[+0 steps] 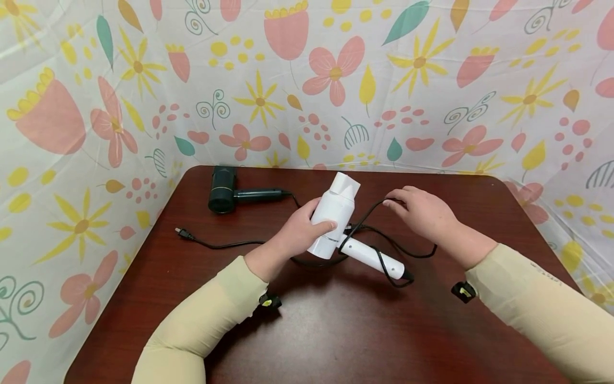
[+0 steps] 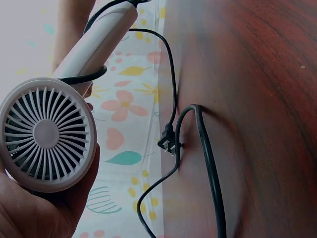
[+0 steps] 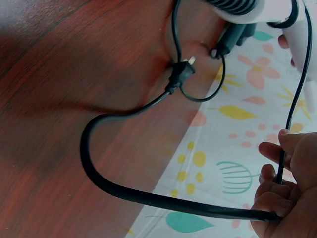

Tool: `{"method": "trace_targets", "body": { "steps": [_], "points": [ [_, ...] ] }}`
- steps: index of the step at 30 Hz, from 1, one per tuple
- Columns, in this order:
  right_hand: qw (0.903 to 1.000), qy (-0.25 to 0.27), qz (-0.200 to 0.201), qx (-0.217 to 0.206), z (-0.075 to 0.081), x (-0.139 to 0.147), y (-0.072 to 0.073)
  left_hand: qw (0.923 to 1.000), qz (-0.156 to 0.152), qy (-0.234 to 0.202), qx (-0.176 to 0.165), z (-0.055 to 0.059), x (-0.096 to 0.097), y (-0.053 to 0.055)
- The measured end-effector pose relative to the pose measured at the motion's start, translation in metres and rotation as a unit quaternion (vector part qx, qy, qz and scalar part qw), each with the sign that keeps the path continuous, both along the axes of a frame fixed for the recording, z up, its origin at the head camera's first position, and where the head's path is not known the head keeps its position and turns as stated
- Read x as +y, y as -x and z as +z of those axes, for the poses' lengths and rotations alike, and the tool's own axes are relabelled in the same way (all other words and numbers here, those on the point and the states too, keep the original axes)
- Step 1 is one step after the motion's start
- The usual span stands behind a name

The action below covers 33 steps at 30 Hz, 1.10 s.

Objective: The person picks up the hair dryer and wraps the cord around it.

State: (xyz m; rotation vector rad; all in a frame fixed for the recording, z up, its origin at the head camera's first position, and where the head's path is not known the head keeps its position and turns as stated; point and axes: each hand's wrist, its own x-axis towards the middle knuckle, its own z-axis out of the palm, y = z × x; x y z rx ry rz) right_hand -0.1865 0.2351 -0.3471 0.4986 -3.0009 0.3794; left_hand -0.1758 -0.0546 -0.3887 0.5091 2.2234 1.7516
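Note:
My left hand (image 1: pixel 303 226) grips the barrel of a white hair dryer (image 1: pixel 336 208), its thumb across the side. The dryer is held over the table with its flat nozzle pointing up and away. In the left wrist view, the round slatted intake grille (image 2: pixel 46 134) faces the camera. The dryer's handle (image 1: pixel 371 257) slants down to the right, with black cord (image 1: pixel 382 264) looped around it. To the right, my right hand (image 1: pixel 424 210) pinches that cord between thumb and fingers. In the right wrist view, a thick stretch of cord (image 3: pixel 163 201) hangs in a loop from the hand.
A dark green hair dryer (image 1: pixel 223 189) lies at the table's back left, its cord running behind the white one. One plug (image 1: pixel 184 233) lies at the left on the brown table (image 1: pixel 307 330). Another plug (image 3: pixel 181 75) shows in the right wrist view. Flower-patterned cloth (image 1: pixel 307 80) hangs behind.

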Motion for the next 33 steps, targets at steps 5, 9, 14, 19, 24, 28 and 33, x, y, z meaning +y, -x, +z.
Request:
{"method": "trace_targets", "body": {
  "steps": [5, 9, 14, 19, 24, 28, 33],
  "points": [
    [0.9998, 0.013, 0.002, -0.011, -0.004, 0.005, 0.001, 0.9999, 0.005, -0.014, -0.003, 0.000, -0.001, 0.000],
    [0.9994, 0.030, -0.005, -0.017, -0.003, 0.010, 0.002, 0.9998, 0.008, -0.017, -0.009, 0.001, -0.003, -0.001],
    [0.9984, 0.042, -0.020, -0.031, -0.003, 0.020, 0.006, 0.9995, 0.012, -0.022, -0.019, 0.002, -0.006, -0.003],
    [0.9972, 0.045, -0.036, -0.048, -0.011, 0.029, 0.012, 0.9983, 0.012, -0.047, -0.031, 0.002, -0.009, -0.003],
    [0.9965, 0.035, -0.040, -0.064, -0.022, 0.034, 0.015, 0.9964, 0.020, -0.066, -0.049, 0.003, -0.010, -0.001],
    [0.9973, 0.015, -0.027, -0.067, -0.031, 0.034, 0.013, 0.9935, 0.025, -0.087, -0.070, 0.004, -0.010, -0.001],
    [0.9976, -0.010, -0.023, -0.064, -0.039, 0.031, 0.012, 0.9898, 0.036, -0.111, -0.081, 0.005, -0.010, -0.001]
  ]
}}
